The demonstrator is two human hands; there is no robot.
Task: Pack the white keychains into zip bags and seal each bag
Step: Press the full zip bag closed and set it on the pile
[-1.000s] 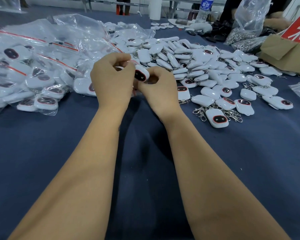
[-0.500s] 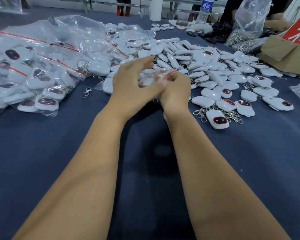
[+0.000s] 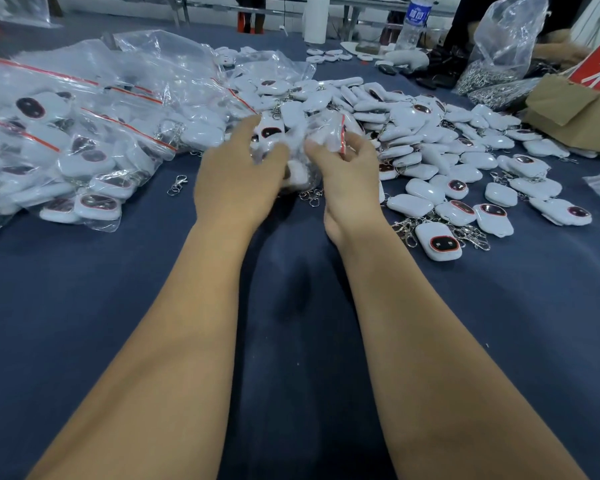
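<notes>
1. Holding a small zip bag (image 3: 326, 140) between them, both hands work above the blue tablecloth (image 3: 291, 341), just in front of the loose keychain pile (image 3: 430, 140).
2. Right hand (image 3: 347, 174) pinches the bag near its red seal strip; left hand (image 3: 239, 181) cups the other side, fingers loosely curled; motion blur hides the exact hold.
3. Thin, slippery film will likely crumple, so take hold along the stiffer zip edge.
4. A white keychain (image 3: 271, 131) shows by the left fingertips; hard and light, its chain may snag.
</notes>
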